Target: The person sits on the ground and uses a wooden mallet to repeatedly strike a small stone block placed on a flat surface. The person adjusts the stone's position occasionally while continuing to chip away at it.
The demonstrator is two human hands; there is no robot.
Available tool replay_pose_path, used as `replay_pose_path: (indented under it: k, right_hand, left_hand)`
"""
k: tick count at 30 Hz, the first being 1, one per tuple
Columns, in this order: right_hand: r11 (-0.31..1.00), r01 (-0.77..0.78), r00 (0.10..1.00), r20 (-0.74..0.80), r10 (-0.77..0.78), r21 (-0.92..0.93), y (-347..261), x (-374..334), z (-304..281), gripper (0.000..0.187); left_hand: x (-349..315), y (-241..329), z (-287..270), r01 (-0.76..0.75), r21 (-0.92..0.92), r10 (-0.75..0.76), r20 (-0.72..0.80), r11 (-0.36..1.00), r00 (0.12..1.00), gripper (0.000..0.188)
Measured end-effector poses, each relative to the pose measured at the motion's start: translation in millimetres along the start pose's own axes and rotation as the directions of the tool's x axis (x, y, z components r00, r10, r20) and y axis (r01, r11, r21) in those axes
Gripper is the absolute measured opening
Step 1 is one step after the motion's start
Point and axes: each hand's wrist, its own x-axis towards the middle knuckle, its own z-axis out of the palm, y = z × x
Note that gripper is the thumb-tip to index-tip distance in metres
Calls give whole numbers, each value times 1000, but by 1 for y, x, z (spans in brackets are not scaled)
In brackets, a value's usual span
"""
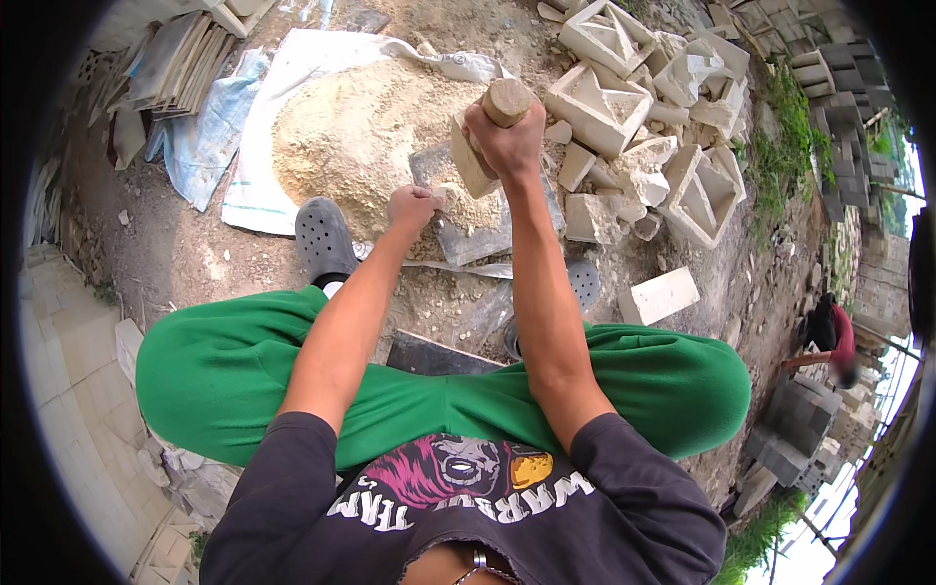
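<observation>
I see the right hand (507, 144) raised, fist closed around a wooden handle (507, 101) whose round end faces the camera; the tool's pale blocky head (471, 161) hangs just below the fist. Left hand (413, 208) is lower, fingers curled shut on a small pale stone piece (447, 195) that it presses against a flat grey slab (468, 229) on the ground. Slab lies between the two feet, at the near edge of a sand pile (341, 136).

Sand pile sits on a white sheet (258, 185). Grey clog (325, 237) on the left foot touches the sheet's edge. Knees in green trousers (224, 370) spread wide below.

To the right of the slab: a heap of broken pale stone blocks (609, 102), several with square hollow patterns. One plain white block (660, 295) lies apart, near the right knee. Far right, another person in red (840, 336) bends down, well apart from me.
</observation>
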Motion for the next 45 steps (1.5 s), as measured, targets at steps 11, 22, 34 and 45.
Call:
replay_pose_path:
  k: [11,22,34,45]
  right_hand:
    - [998,-36,999,-5,37,46,-13,4,-6,12]
    - [991,-132,991,-15,131,-37,44,-14,5,16]
    - [984,-70,995,-74,59,-163,31,-21,15,15]
    - [996,11,1000,10,-12,92,-31,16,-14,11]
  left_hand:
    - [-8,-11,1,-172,94,183,-122,981,976,23]
    - [-8,5,-1,-227,12,227,-74,974,971,20]
    - [-7,-6,4,-257,81,264,-105,963,959,21]
    - [-2,-11,3,-127,-26,123,-105,992,987,25]
